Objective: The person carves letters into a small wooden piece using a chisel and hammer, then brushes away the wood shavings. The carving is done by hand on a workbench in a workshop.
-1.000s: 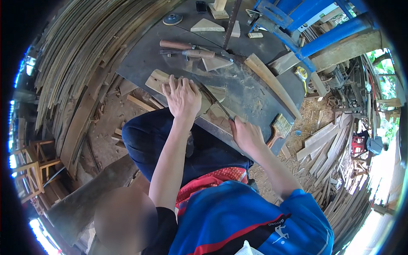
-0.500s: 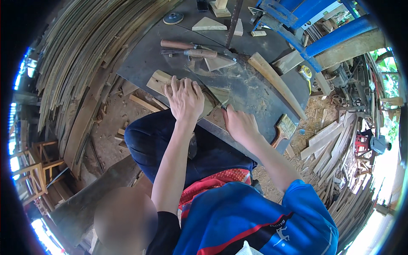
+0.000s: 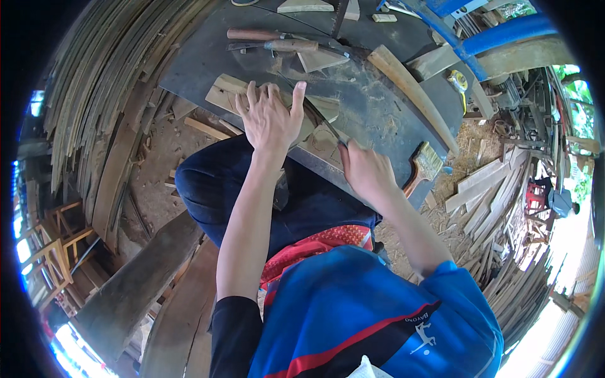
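Observation:
My left hand (image 3: 268,116) rests on a pale board (image 3: 221,92) at the table's near edge, fingers spread and thumb out to the right. My right hand (image 3: 368,170) grips the near end of a long, thin dark tool (image 3: 322,118), probably a file or rasp, which runs diagonally across the board beside my left hand; the tool's tip is partly hidden behind my left thumb. A second pale piece (image 3: 321,142) lies under the tool. A paintbrush (image 3: 427,162) lies right of my right hand.
The dark table (image 3: 186,72) holds wooden-handled tools (image 3: 293,45), a long batten (image 3: 413,97), offcuts (image 3: 318,61) and a yellow tape measure (image 3: 458,82). Blue metalwork (image 3: 507,31) stands back right. Stacked boards (image 3: 94,107) line the left; planks (image 3: 485,183) lie right.
My right hand went forward-left along with the tool, then back right. My left thumb has spread outward. The whole scene has shifted upward in the view; the blurred round shape at lower left is gone.

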`<state>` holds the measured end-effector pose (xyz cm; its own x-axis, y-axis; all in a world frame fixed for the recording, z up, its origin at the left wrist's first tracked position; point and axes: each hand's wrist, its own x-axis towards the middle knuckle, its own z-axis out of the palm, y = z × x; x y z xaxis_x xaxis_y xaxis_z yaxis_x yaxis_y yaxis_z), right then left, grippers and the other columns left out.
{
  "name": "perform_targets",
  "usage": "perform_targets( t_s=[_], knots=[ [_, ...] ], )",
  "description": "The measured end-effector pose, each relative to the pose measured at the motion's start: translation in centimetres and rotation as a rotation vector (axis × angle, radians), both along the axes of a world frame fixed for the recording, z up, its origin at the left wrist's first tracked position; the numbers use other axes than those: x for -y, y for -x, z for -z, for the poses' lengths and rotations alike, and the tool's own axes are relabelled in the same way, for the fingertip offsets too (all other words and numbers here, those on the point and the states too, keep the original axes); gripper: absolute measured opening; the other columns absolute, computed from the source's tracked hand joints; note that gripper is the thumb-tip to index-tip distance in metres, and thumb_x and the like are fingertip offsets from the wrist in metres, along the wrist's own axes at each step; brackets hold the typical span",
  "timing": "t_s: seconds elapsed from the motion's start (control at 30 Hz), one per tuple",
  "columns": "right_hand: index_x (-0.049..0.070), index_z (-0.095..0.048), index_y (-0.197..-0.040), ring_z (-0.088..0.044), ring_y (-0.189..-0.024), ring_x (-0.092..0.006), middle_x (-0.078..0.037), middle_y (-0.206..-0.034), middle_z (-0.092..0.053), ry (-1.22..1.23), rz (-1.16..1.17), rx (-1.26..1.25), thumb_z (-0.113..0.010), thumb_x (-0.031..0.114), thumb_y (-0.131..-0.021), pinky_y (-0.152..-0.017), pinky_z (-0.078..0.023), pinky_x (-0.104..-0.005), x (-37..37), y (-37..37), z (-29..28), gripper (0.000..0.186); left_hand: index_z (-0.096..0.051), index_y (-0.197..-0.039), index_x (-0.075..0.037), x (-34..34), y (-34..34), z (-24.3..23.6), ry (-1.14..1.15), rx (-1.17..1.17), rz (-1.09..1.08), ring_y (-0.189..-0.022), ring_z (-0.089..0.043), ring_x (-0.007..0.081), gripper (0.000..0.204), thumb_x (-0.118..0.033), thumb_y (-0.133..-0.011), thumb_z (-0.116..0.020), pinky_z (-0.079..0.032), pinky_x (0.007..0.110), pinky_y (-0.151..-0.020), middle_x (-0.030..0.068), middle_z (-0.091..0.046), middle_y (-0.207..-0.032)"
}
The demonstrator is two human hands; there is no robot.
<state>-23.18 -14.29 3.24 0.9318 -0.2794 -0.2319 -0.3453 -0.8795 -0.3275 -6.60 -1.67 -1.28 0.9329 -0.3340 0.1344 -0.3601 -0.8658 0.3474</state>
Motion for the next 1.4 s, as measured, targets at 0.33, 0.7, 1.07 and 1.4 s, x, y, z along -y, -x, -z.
perform_targets(
  t_s=[0.33,0.7,1.07,1.4],
  knots=[
    [0.0,-0.056,-0.1,-0.068,-0.07,-0.0484,-0.027,-0.069,-0.066,-0.019,-0.05,0.021,-0.047,0.033,-0.107,-0.063,-0.053,-0.0581,0.0,-0.7,0.7,0.035,-0.069,-0.124,-0.001,0.0,0.2,0.2,-0.008,-0.025,0.014,-0.144,-0.038,0.0353,0.078,-0.063,-0.104,-0.025,-0.016,0.058,-0.123,0.0143,-0.062,-0.138],
    [-0.002,-0.055,-0.1,-0.069,-0.072,-0.0481,-0.028,-0.072,-0.067,-0.019,0.042,0.009,-0.046,0.03,-0.107,-0.065,-0.055,-0.0576,0.4,-0.4,1.9,0.034,-0.063,-0.13,-0.002,1.4,0.6,-0.7,0.219,-0.135,0.015,-0.139,-0.045,0.0358,0.075,-0.066,-0.1,-0.038,-0.014,0.059,-0.123,0.0178,-0.066,-0.13],
    [-0.004,-0.055,-0.1,-0.068,-0.067,-0.0464,-0.026,-0.069,-0.067,-0.074,-0.018,0.059,-0.044,0.028,-0.107,-0.06,-0.054,-0.0566,0.8,-1.1,1.1,0.034,-0.019,-0.157,0.004,-3.0,1.2,-1.2,-0.105,0.026,0.503,-0.145,-0.031,0.0391,0.126,-0.069,-0.072,-0.078,-0.017,0.062,-0.123,0.0241,-0.035,-0.154],
    [-0.001,-0.056,-0.099,-0.068,-0.069,-0.0464,-0.025,-0.07,-0.067,-0.059,0.027,0.009,-0.046,0.031,-0.107,-0.06,-0.054,-0.0572,0.7,3.2,0.1,0.035,-0.018,-0.16,0.0,-2.5,1.8,-0.6,-0.195,0.069,0.439,-0.14,-0.037,0.0391,0.125,-0.076,-0.075,-0.069,-0.012,0.06,-0.123,0.0227,-0.041,-0.147]
  ],
)
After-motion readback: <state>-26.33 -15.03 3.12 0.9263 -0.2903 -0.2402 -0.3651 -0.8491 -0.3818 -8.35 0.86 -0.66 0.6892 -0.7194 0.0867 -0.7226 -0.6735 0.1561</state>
